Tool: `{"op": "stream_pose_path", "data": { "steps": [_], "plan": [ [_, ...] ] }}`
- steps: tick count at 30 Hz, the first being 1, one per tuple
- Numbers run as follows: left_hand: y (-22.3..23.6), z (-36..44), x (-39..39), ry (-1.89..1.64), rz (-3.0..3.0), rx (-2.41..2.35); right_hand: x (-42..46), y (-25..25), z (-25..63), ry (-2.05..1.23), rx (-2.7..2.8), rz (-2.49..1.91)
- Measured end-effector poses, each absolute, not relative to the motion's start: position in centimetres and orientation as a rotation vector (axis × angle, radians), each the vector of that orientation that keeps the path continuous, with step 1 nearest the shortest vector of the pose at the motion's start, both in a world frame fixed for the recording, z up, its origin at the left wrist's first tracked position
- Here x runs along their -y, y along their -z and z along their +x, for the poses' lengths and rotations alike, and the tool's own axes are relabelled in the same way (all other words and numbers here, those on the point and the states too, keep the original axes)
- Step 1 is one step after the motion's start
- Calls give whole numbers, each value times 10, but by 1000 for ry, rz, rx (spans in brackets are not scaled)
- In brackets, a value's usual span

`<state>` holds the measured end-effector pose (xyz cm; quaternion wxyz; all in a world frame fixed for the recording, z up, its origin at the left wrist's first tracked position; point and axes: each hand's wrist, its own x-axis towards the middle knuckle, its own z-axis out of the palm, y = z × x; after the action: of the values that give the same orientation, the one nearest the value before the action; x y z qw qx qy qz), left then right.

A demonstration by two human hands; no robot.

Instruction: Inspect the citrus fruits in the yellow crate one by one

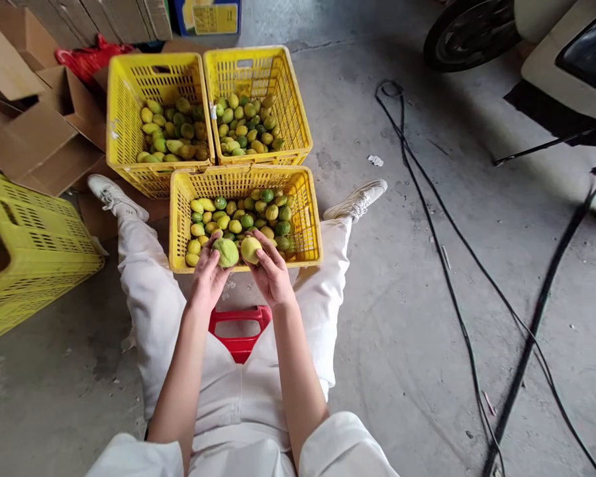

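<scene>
My left hand is closed around a large green lemon with bumpy skin. Beside it, a smaller, paler yellow-green lemon sits in the fingers of my right hand. Both hands are over the front rim of the nearest yellow crate, which stands between my legs. Inside that crate lies a layer of yellow and green lemons. The two held fruits are side by side, with a slight gap between them.
Behind are a left yellow crate and a right yellow crate, both partly filled with lemons. Another yellow crate and cardboard boxes are at left. A red stool is beneath me. Black cables cross the floor near a scooter.
</scene>
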<state>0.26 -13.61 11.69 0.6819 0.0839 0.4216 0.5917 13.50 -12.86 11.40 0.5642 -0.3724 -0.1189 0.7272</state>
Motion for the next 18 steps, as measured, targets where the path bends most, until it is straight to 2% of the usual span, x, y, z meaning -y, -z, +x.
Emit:
{"op": "stream_pose_path", "data": {
  "steps": [5,9,11,15,18],
  "plan": [
    [-98,-2,137,-1170,-33,-1166,135,-86,122,-1662,-255,-1214],
    [-84,-14,144,-1033,-212,-1292,120,-73,116,-1645,-382,-1285],
    [-79,-22,150,-1010,-270,-1311,95,-86,116,-1666,-352,-1222],
    [-76,-35,160,-1048,-344,-1324,30,-144,127,-1662,-157,-975],
    [-75,-41,161,-1078,-381,-1324,6,-170,140,-1529,395,-816]
  ]
}}
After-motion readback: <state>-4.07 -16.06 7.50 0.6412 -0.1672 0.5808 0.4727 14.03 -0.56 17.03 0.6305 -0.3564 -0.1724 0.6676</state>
